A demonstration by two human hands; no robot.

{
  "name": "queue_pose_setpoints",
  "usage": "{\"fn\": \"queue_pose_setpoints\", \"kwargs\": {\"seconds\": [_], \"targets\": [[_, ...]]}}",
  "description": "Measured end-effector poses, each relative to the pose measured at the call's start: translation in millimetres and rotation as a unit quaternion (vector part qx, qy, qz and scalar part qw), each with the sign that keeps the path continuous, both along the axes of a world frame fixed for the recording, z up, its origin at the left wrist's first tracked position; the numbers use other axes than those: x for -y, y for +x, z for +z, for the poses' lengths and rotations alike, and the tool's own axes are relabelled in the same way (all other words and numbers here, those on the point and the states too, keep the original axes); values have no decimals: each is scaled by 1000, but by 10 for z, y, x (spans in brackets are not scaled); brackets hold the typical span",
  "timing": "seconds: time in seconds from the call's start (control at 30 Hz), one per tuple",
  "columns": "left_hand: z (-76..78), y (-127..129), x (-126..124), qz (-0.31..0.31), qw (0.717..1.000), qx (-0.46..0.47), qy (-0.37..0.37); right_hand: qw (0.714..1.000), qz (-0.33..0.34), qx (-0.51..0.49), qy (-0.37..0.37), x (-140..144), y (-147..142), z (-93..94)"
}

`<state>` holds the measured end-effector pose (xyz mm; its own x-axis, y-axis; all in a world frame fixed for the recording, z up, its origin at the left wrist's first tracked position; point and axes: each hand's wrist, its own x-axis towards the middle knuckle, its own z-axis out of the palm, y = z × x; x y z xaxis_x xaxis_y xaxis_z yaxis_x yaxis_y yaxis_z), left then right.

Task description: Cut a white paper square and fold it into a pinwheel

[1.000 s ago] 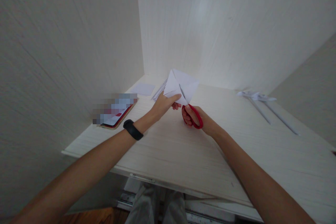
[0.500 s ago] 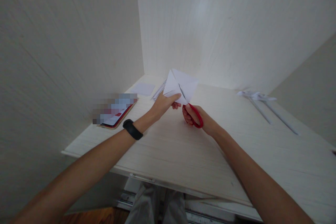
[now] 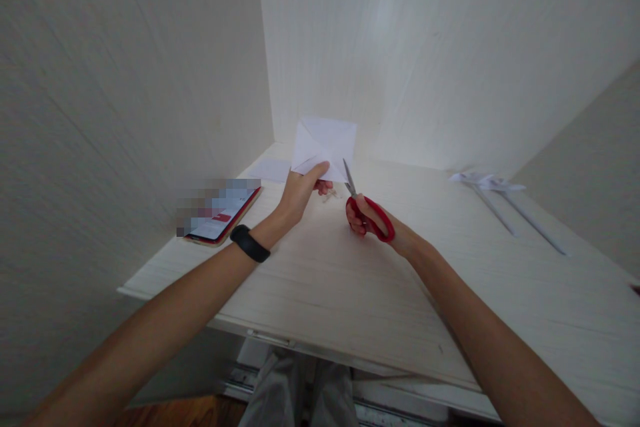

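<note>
Between thumb and fingers, my left hand (image 3: 306, 188) grips a white square sheet of paper (image 3: 327, 140) by its lower edge, tilted up above the table. Crease or cut lines run diagonally across the sheet. My right hand (image 3: 364, 215) is wrapped round the red handles of a pair of scissors (image 3: 376, 219). Their blades are parted and point up at the paper's lower right corner; one blade overlaps the corner in view. Whether the blades touch the paper I cannot tell. Small pale bits lie on the table under my left fingers.
A phone (image 3: 223, 213) in a red-edged case lies at the left by the side wall. Behind my left hand is white paper (image 3: 270, 170). Two paper pinwheels on white sticks (image 3: 533, 220) lie at the right. Walls enclose the white table (image 3: 320, 300) at the back and sides.
The paper has moved left and turned away from the scissors. The scissors' blades, earlier along a diagonal of the sheet, now show at its corner. My right hand stays nearly in place.
</note>
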<state>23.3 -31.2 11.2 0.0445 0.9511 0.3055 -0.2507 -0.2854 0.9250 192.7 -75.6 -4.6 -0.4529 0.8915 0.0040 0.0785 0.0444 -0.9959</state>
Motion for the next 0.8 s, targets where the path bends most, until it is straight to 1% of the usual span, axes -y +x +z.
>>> {"fn": "queue_pose_setpoints", "kwargs": {"seconds": [0.1,0.2,0.33,0.47,0.57,0.63,0.8], "targets": [[11,-14,-4,0,1000,9,5,1000,-16,-25,-7,-38,25,-37],[1,-13,-1,-16,1000,-11,9,996,-59,-65,-6,-124,60,-91],[-27,-37,-16,-59,995,-83,23,982,-139,-129,19,-216,98,-107],[-28,-101,-34,-112,979,-169,36,966,-197,-162,46,-215,124,-66],[-26,-141,-37,-149,965,-212,39,965,-204,-158,51,-195,146,-38],[-36,-156,-41,-159,961,-224,38,968,-197,-146,47,-186,160,-24],[-81,-167,-68,-128,969,-210,29,975,-184,-115,42,-164,156,-8]]}}
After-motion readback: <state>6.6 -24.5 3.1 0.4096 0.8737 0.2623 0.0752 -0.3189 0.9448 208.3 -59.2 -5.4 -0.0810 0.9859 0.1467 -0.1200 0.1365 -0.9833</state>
